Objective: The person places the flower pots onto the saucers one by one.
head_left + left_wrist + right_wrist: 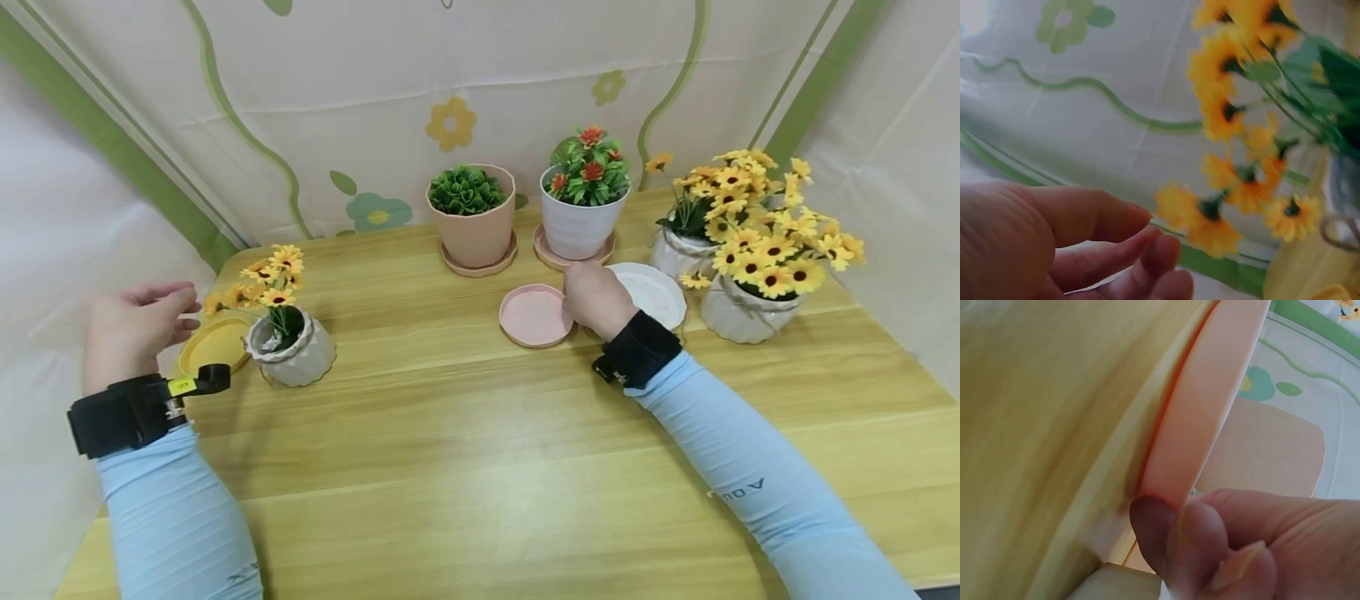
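My right hand point(597, 298) pinches the right edge of a small round pink plant saucer point(534, 316) in the middle of the table. In the right wrist view, bent fingertips point(1196, 540) meet the side wall of that saucer point(1194, 400). Off to the left, my left hand point(138, 329) hovers with loosely bent fingers and holds nothing. Beside it are a yellow saucer point(198, 354) and a white pot point(296, 354) of yellow flowers point(277, 279). The left wrist view shows the fingertips close to the blooms point(1210, 212), with nothing between them.
A white saucer point(660, 292) lies just right of my right hand. At the back, a peach pot point(476, 229) and a pale pot point(581, 221) stand on pink saucers. Two white pots point(746, 317) of yellow flowers stand at the right. A patterned curtain point(375, 108) hangs behind.
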{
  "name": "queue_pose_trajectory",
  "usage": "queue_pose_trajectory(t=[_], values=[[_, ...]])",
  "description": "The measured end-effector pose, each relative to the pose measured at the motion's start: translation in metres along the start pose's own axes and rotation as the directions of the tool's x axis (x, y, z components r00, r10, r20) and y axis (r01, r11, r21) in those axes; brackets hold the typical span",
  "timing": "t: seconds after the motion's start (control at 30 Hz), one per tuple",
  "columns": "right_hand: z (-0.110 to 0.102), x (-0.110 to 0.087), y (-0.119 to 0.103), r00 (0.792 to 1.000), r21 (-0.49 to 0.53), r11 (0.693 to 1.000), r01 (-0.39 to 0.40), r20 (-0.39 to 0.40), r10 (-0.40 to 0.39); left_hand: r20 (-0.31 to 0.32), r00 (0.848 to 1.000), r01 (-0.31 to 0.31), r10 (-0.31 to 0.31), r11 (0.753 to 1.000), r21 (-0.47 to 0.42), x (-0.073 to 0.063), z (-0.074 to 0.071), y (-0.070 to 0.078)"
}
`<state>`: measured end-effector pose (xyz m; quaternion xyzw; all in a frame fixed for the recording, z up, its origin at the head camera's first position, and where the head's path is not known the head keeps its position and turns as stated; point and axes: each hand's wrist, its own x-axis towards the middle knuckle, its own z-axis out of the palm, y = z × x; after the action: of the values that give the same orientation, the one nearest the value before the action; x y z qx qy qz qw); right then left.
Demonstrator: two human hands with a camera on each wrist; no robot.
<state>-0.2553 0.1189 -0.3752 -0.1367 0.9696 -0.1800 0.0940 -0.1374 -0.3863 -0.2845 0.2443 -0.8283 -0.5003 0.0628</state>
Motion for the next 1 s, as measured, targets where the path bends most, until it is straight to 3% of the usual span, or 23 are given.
queue_pose_trajectory(t=[0.07,0.17,0.33,0.5,0.6,0.63,0.77,0.9,1.0], values=[[0.0,-0.001,0.0,1.0,0.006,1.0,-0.001,-0.004,0.001,0.047,0.999,0.018,-0.022,0.996,0.087,0.007,-0.002,-0.008],[0.0,-0.001,0.0,1.0,0.014,1.0,-0.005,-0.003,0.005,0.129,0.991,0.012,-0.028,0.992,0.127,0.012,-0.001,-0.015],[0.0,-0.001,0.001,1.0,0.024,1.0,-0.017,0.015,0.017,0.285,0.958,0.001,-0.038,0.992,0.126,0.019,-0.003,-0.023],[-0.001,-0.001,0.001,1.0,0.013,1.0,-0.018,0.008,0.018,0.436,0.895,0.016,-0.092,0.984,0.175,0.026,-0.008,-0.031],[0.0,0.0,0.002,1.0,0.007,1.0,-0.009,0.001,0.009,0.522,0.846,-0.009,-0.109,0.976,0.218,0.029,-0.006,-0.036],[0.0,0.0,0.002,1.0,0.006,1.0,-0.007,0.0,0.007,0.538,0.837,-0.025,-0.106,0.973,0.23,0.03,-0.005,-0.037],[0.001,0.0,0.003,1.0,0.01,1.0,-0.005,0.003,0.005,0.567,0.82,-0.086,-0.076,0.963,0.254,0.031,0.004,-0.039],[0.001,0.0,0.002,1.0,0.015,1.0,-0.001,0.005,0.001,0.562,0.825,-0.09,-0.068,0.965,0.248,0.032,0.011,-0.037],[0.001,0.0,0.002,1.0,0.015,1.0,0.003,0.0,-0.003,0.552,0.83,-0.109,-0.073,0.951,0.291,0.033,0.016,-0.035]])
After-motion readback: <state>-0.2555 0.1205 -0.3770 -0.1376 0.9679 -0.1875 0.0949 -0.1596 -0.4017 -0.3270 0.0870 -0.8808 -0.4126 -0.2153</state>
